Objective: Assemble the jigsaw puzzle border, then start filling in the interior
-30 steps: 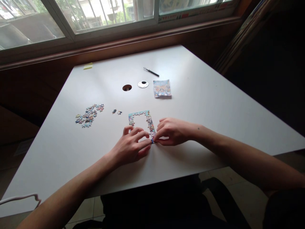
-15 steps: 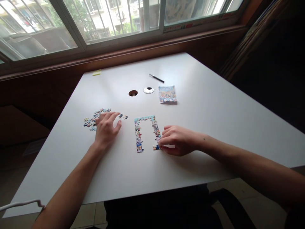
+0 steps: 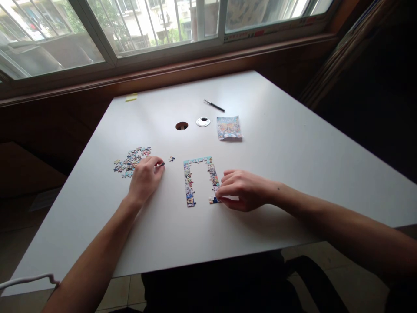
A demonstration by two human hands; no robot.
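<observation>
A dark jigsaw piece (image 3: pixel 162 164) is pinched between the thumb and fingers of my left hand (image 3: pixel 146 176), just right of the loose puzzle pieces (image 3: pixel 125 164). One more loose piece (image 3: pixel 171 159) lies a little beyond those fingertips. The partly joined jigsaw puzzle (image 3: pixel 189 184) forms a border along the top and both sides, with bare table inside and an open bottom. At its lower right corner, my right hand (image 3: pixel 241 190) has its thumb and index finger closed on the edge of the corner piece (image 3: pixel 213 200). Its fingers partly cover that edge.
On the white table (image 3: pixel 280 152), a printed packet (image 3: pixel 229 128) lies beyond the puzzle. Behind it are a black pen (image 3: pixel 214 105), a round silver cover (image 3: pixel 203 122) and a cable hole (image 3: pixel 181 126). A white cable (image 3: pixel 29 279) crosses the near left corner.
My left hand has closed its thumb and fingers on the dark piece that lay loose beside it. My right hand stays at the puzzle's lower right corner.
</observation>
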